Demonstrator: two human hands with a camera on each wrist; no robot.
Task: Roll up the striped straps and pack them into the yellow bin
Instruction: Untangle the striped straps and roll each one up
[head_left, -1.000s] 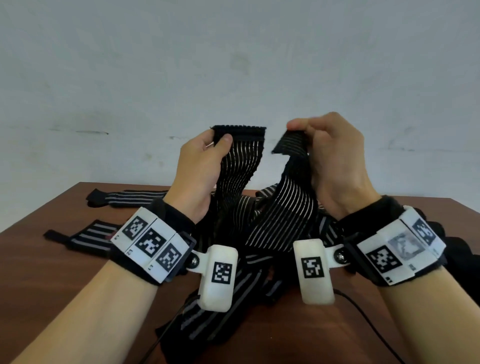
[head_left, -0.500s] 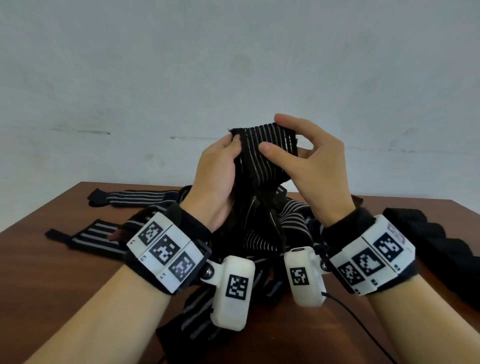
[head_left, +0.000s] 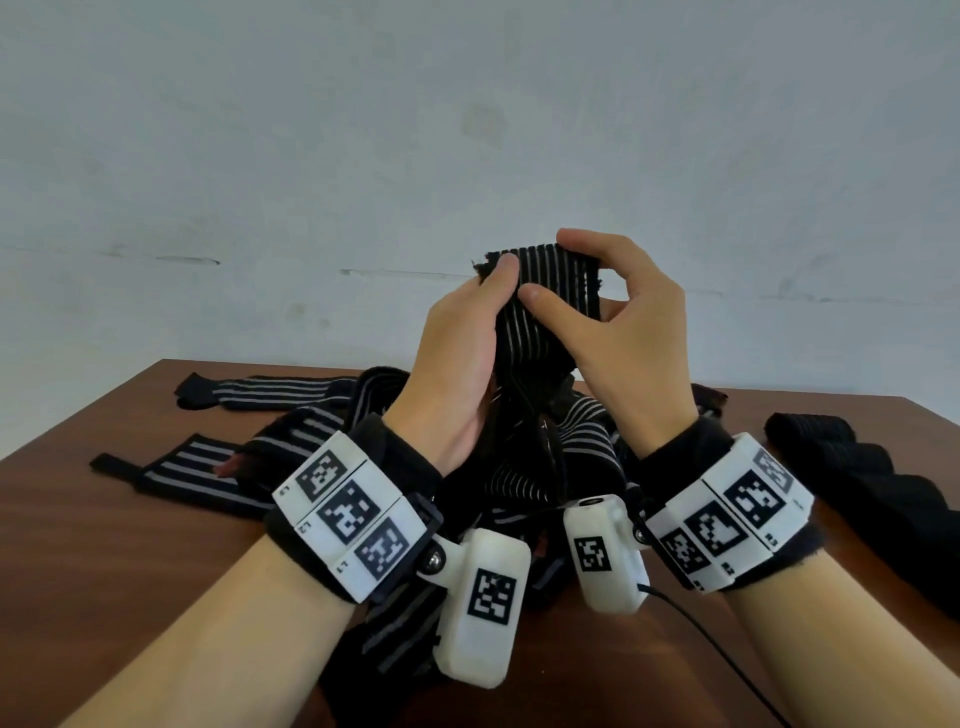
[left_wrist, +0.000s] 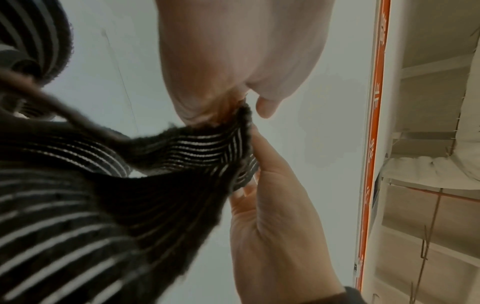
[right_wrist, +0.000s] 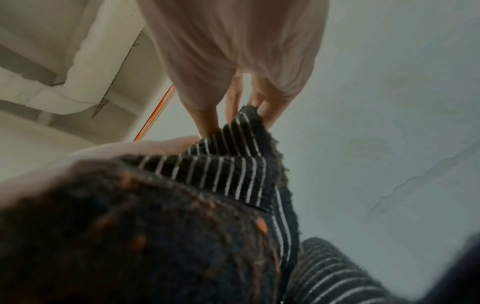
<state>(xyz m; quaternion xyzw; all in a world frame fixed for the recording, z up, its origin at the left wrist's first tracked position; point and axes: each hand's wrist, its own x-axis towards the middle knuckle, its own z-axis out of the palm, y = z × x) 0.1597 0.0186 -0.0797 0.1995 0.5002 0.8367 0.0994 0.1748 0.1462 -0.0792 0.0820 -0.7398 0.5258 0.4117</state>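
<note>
**Strap end held up in both hands above the pile**

Strap (head_left: 545, 301), black with thin pale stripes: top end raised above the table (head_left: 104, 545), the rest hanging down into the heap.
Left hand (head_left: 457, 358): thumb pressed on the strap's upper left edge, fingers behind the cloth, pinching it.
Right hand (head_left: 623, 332): thumb on the striped face, forefinger curled over the top right corner, pinching it.
Pile of straps (head_left: 519, 467): tangled on the table directly under the hands.
Loose straps (head_left: 270, 392): two lie flat at the left of the pile.
Black cloth (head_left: 857, 483): at the table's right edge.
Yellow bin: not in any view.
</note>
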